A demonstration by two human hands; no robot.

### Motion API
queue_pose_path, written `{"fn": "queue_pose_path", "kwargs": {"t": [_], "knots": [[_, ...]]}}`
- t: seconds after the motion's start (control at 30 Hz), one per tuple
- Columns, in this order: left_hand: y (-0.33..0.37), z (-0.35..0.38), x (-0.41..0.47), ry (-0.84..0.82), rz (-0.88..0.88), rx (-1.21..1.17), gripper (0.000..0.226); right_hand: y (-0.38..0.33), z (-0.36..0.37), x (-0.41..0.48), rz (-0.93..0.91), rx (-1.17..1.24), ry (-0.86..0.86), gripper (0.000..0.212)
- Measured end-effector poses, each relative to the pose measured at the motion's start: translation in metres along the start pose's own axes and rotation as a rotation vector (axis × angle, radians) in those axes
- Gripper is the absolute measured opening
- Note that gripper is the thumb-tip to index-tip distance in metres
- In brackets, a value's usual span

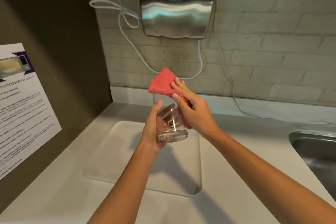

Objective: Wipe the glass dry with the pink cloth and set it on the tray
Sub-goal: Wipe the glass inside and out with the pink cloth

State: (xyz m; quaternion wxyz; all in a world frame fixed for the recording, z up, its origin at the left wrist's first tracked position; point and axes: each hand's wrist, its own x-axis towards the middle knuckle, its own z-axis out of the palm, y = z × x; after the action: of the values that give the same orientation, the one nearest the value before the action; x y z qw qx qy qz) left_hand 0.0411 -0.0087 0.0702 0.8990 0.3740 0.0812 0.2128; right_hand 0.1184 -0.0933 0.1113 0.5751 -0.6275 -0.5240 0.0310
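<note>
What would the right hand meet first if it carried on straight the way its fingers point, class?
Probably the pale brick-tiled wall, near the looping white cable below the steel hand dryer. The right hand, gripping the folded pink cloth, points forward and leftward; depth is unclear.

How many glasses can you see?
1. The glass is in the left hand, held above the tray, while the right hand holds the pink cloth against it. The sink is cut off at the edge, so others could be hidden.
</note>
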Motion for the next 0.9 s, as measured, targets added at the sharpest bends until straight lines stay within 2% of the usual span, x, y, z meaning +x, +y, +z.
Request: {"fn": "queue_pose_path", "kwargs": {"t": [0.2,0.33,0.53,0.67,0.8,0.9], "knots": [[-0.002,-0.013,0.003,0.071,0.15,-0.111,0.045,0.007,0.005,-0.039,-0.148,-0.066,-0.067,0.04],[-0.005,-0.019,0.001,0.046,0.088,-0.152,0.053,0.005,0.002,-0.031,-0.186,-0.146,-0.131,0.04],[-0.001,-0.002,-0.003,-0.023,0.011,-0.035,0.057,-0.006,-0.001,0.0,-0.068,-0.14,-0.017,0.038],[-0.001,-0.002,0.0,0.033,0.013,-0.092,0.049,-0.002,0.001,-0.011,-0.106,-0.21,-0.04,0.035],[0.003,-0.012,0.005,0.099,0.017,-0.246,0.054,0.007,0.001,-0.033,-0.153,-0.221,-0.089,0.034],[0.001,-0.014,0.005,0.107,0.005,-0.271,0.051,0.01,0.002,-0.039,-0.188,-0.235,-0.096,0.033]]}}
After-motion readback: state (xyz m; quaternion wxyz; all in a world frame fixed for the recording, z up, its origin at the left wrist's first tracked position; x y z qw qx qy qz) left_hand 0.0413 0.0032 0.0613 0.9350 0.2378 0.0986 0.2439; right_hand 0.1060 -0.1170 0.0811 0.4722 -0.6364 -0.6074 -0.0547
